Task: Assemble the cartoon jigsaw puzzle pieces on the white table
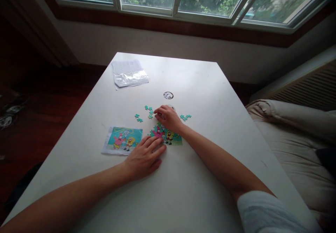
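A partly joined jigsaw puzzle (170, 137) with pink and yellow cartoon figures lies on the white table. My left hand (147, 154) rests flat at its lower left, fingers stretched out and touching the puzzle's edge. Over the puzzle's upper part reaches my right hand (168, 116), its fingers slightly bent and apart, hiding some of the puzzle. Its fingertips are beside a few loose green puzzle pieces (150, 112); no piece shows in its grasp. Left of the puzzle lies a reference picture (124, 140) of the same figures, partly behind my left hand.
More loose pieces (185, 117) lie right of my right hand, and others (138, 118) to the left. Papers with a clear plastic sleeve (130, 73) sit at the table's far left. A round hole (168, 95) shows in the table (194, 82). A cushioned seat (278, 135) stands at right.
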Demonstrator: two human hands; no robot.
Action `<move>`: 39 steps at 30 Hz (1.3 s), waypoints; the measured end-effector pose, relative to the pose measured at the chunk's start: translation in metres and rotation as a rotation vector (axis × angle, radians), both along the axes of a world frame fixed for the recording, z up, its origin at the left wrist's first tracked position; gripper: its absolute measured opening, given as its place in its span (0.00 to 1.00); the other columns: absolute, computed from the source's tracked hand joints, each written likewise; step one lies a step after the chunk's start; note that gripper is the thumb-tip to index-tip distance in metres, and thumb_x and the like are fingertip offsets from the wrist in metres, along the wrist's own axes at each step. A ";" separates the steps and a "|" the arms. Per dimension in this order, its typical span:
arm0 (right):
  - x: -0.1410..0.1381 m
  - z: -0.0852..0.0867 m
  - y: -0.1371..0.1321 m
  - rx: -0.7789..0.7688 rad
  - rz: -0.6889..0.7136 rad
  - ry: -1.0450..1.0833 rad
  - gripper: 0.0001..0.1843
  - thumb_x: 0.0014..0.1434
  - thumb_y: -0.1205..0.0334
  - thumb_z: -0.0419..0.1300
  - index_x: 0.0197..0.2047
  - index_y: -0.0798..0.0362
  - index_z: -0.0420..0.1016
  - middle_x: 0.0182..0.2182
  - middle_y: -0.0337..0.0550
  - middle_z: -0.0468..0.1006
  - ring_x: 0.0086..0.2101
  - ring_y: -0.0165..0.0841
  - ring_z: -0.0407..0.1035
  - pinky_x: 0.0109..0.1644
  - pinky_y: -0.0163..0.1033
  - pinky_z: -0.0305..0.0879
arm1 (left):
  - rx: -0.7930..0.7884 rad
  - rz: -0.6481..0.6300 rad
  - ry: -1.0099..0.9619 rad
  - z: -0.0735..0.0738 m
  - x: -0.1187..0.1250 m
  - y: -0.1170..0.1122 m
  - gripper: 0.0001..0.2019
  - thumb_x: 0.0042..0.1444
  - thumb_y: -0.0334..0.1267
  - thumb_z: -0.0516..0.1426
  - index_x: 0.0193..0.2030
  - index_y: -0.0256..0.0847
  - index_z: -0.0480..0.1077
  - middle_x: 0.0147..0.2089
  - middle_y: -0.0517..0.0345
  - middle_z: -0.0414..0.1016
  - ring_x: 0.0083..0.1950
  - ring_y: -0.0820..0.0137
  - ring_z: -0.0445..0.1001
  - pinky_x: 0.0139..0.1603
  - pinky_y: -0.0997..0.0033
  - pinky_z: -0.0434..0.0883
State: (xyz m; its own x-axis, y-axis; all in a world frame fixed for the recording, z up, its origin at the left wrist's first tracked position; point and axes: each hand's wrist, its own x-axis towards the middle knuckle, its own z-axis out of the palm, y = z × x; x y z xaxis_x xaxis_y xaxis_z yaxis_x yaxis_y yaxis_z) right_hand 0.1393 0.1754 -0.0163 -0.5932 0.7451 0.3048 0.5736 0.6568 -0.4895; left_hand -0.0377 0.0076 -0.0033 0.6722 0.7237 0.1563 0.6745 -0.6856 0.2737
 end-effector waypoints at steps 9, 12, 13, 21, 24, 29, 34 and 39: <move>-0.017 -0.002 0.010 0.043 -0.126 -0.160 0.11 0.64 0.53 0.63 0.47 0.48 0.77 0.39 0.44 0.75 0.41 0.38 0.68 0.44 0.41 0.57 | 0.005 -0.001 -0.013 -0.002 0.000 0.000 0.22 0.66 0.42 0.54 0.65 0.42 0.65 0.70 0.45 0.63 0.70 0.53 0.60 0.73 0.45 0.55; -0.022 -0.003 0.008 0.052 -0.170 -0.176 0.10 0.64 0.53 0.63 0.46 0.47 0.77 0.40 0.45 0.75 0.42 0.39 0.68 0.45 0.41 0.57 | 0.000 -0.005 -0.017 -0.002 0.000 0.000 0.22 0.66 0.42 0.54 0.66 0.42 0.65 0.70 0.45 0.63 0.70 0.53 0.60 0.72 0.45 0.56; -0.023 -0.003 0.008 0.049 -0.176 -0.175 0.10 0.65 0.53 0.63 0.46 0.47 0.77 0.40 0.45 0.75 0.42 0.39 0.68 0.45 0.41 0.57 | -0.002 -0.006 -0.017 -0.002 0.000 0.000 0.23 0.66 0.42 0.54 0.66 0.42 0.65 0.70 0.45 0.63 0.70 0.53 0.60 0.72 0.44 0.56; -0.024 -0.005 0.007 0.037 -0.170 -0.167 0.09 0.67 0.58 0.59 0.48 0.45 0.78 0.40 0.46 0.75 0.42 0.39 0.67 0.46 0.43 0.57 | -0.003 -0.007 0.000 -0.001 0.000 0.001 0.22 0.66 0.42 0.54 0.65 0.42 0.65 0.70 0.44 0.63 0.70 0.52 0.60 0.72 0.43 0.56; -0.024 -0.004 0.007 0.043 -0.177 -0.177 0.10 0.66 0.58 0.60 0.50 0.45 0.78 0.41 0.47 0.74 0.43 0.41 0.67 0.46 0.43 0.57 | 0.002 -0.006 -0.010 -0.001 0.000 0.000 0.22 0.66 0.42 0.54 0.66 0.42 0.65 0.70 0.44 0.63 0.70 0.53 0.61 0.72 0.44 0.56; -0.025 -0.001 0.008 0.025 -0.176 -0.207 0.11 0.65 0.58 0.61 0.50 0.45 0.77 0.42 0.48 0.73 0.44 0.42 0.67 0.46 0.44 0.58 | -0.007 0.000 -0.010 -0.002 0.000 0.000 0.22 0.66 0.42 0.54 0.65 0.42 0.65 0.70 0.45 0.63 0.70 0.53 0.60 0.73 0.44 0.56; -0.025 0.003 0.009 0.003 -0.152 -0.227 0.10 0.62 0.60 0.62 0.47 0.46 0.77 0.42 0.47 0.72 0.44 0.42 0.65 0.47 0.45 0.58 | -0.001 0.003 -0.017 -0.003 0.001 0.000 0.23 0.65 0.42 0.55 0.65 0.42 0.65 0.70 0.45 0.63 0.70 0.53 0.60 0.73 0.44 0.56; -0.025 0.005 0.007 -0.011 -0.147 -0.233 0.09 0.57 0.62 0.65 0.42 0.48 0.75 0.43 0.48 0.71 0.46 0.44 0.64 0.48 0.46 0.60 | 0.001 0.007 -0.022 -0.003 0.000 0.000 0.23 0.65 0.42 0.55 0.65 0.43 0.66 0.70 0.45 0.64 0.70 0.53 0.61 0.72 0.45 0.57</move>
State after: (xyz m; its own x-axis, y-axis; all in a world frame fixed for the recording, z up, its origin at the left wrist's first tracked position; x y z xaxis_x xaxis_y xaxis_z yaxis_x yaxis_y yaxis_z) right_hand 0.1142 0.1828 -0.0117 -0.5317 0.8308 0.1645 0.7602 0.5538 -0.3398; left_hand -0.0375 0.0078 -0.0062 0.6631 0.7284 0.1724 0.6733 -0.6811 0.2878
